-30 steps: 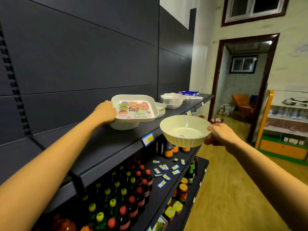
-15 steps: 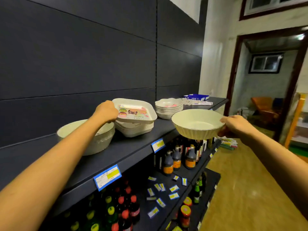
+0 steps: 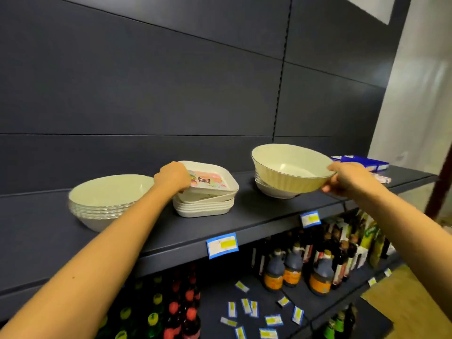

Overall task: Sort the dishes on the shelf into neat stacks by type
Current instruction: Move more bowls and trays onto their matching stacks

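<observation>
My right hand grips the right rim of a cream ribbed bowl, held tilted above the dark shelf and in front of a small white bowl stack. My left hand holds the left edge of a square cartoon-printed plate, which rests slightly askew on a stack of square white plates. A stack of cream bowls of the same kind stands at the left of the shelf.
A blue box lies at the shelf's far right end. Blue price tags hang on the shelf's front edge. Dark sauce bottles and loose labels fill the lower shelves. A dark panel wall backs the shelf.
The view has swung left and closer to the shelf. My right hand has carried the cream bowl up over the shelf. My left hand has kept its hold on the printed plate.
</observation>
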